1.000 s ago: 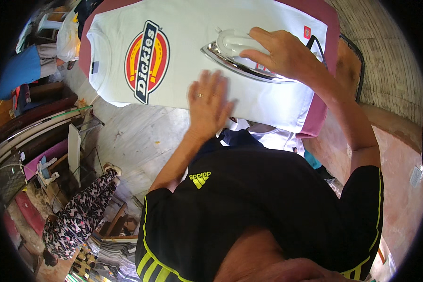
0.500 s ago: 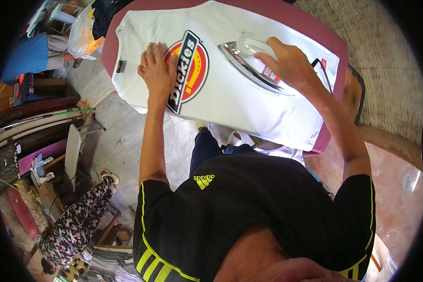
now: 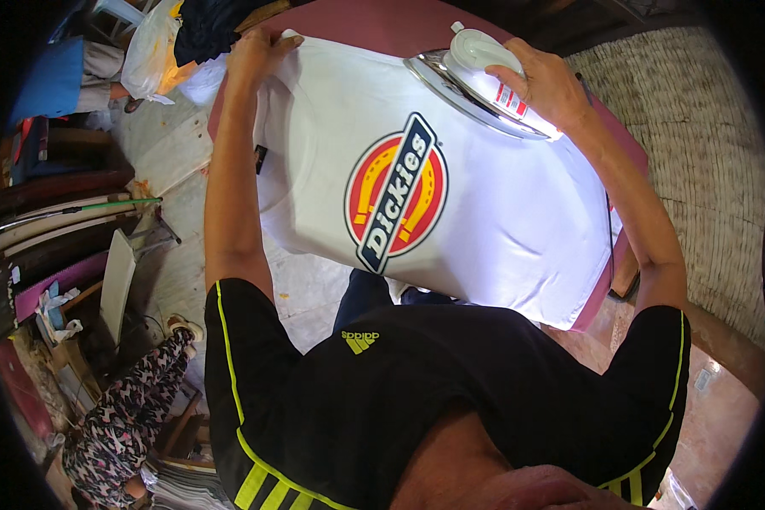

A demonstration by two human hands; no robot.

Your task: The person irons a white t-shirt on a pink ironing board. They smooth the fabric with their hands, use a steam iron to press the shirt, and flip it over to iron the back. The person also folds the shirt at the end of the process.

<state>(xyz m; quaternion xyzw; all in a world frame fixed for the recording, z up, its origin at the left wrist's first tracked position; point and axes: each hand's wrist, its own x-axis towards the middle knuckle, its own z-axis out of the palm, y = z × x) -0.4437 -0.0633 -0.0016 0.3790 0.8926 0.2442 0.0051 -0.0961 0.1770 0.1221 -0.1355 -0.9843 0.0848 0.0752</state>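
A white shirt (image 3: 518, 229) with a red, yellow and dark printed emblem (image 3: 397, 194) lies spread over a maroon-covered ironing board (image 3: 374, 24), its near side hanging toward me. My left hand (image 3: 262, 55) is closed on the shirt's far left edge; its fingertips are partly hidden. My right hand (image 3: 548, 85) grips the handle of a white and silver clothes iron (image 3: 476, 64). The iron rests near the shirt's far edge, right of the emblem, and its soleplate underside is out of sight.
Beyond the board's left end are a plastic bag (image 3: 150, 55) and dark cloth (image 3: 212, 30). A person in patterned clothes (image 3: 132, 404) is at lower left, another in blue (image 3: 51, 81) at upper left. Stacked boards (image 3: 68, 217) line the left side; a woven mat (image 3: 680, 127) lies right.
My left hand has gone from lying flat beside the emblem to holding the shirt's far left edge. The shirt has shifted nearer to me, and the iron now sits at its far edge.
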